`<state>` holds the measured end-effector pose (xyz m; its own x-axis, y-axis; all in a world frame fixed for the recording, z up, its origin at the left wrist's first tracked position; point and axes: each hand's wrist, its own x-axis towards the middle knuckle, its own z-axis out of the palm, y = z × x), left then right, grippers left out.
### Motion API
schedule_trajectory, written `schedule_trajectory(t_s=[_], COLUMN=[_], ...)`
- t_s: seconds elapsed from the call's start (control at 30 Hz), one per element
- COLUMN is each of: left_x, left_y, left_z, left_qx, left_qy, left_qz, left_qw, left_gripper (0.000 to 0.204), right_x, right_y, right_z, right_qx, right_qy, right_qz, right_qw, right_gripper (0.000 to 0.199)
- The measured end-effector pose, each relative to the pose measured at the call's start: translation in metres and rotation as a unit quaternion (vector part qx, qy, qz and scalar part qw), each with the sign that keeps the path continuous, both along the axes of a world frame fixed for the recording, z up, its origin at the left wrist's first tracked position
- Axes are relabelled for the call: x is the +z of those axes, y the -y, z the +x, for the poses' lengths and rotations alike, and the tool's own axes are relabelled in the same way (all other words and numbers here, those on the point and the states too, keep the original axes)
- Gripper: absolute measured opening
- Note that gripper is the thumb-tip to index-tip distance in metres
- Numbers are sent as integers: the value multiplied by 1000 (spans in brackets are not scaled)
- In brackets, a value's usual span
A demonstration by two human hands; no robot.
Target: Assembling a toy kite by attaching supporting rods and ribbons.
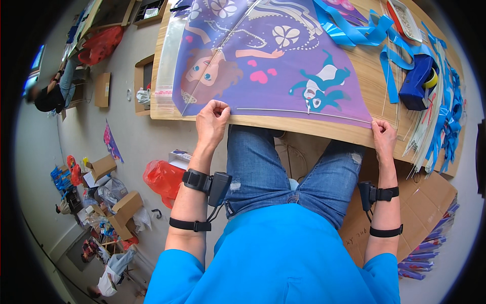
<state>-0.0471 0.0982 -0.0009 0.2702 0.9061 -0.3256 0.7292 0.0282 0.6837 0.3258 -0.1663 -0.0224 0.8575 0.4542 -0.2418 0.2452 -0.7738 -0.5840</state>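
Note:
A purple kite (283, 93), printed with a long-haired figure, pink hearts and a blue-and-white animal, lies spread on the wooden table (304, 126). Along its near edge runs a thin white rod (283, 109); another rod (234, 33) crosses the print diagonally. My left hand (212, 121) is closed in a pinch at the near edge, just left of the long rod's visible end. With thumb and fingertips my right hand (383, 136) pinches the kite's right corner, where the rod's other end comes close. Whether either pinch also takes in the rod is hidden by the fingers.
On the table's right are a blue tape dispenser (415, 86), blue ribbons (349, 33), a tray of small parts (405, 21) and a bundle of pale rods (421, 126). Clear plastic sleeves (166, 71) lie left. A cardboard sheet (400, 213) and a red bag (163, 180) are below.

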Motion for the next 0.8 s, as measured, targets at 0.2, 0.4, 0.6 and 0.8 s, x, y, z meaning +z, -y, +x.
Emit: schedule_trajectory(t_s=[0.2,0.4,0.6,0.8], left_x=[1,-6,-8,-6], left_y=[3,0,-4,-4], left_z=[5,0,-4,0], left_qx=[13,23,7,8], left_qy=[-17,31,15,9], left_qz=[16,34,19,15], left_qw=[1000,999,1000,1000], left_gripper=[12,27,34,32], right_x=[0,0,-1,-1], right_y=[0,0,1,2], right_z=[0,0,1,2], right_qx=[-3,5,4,2], right_qy=[4,15,10,9], right_qz=[-5,-7,-8,6], right_qw=[1000,1000,1000,1000], right_gripper=[19,18,18,18])
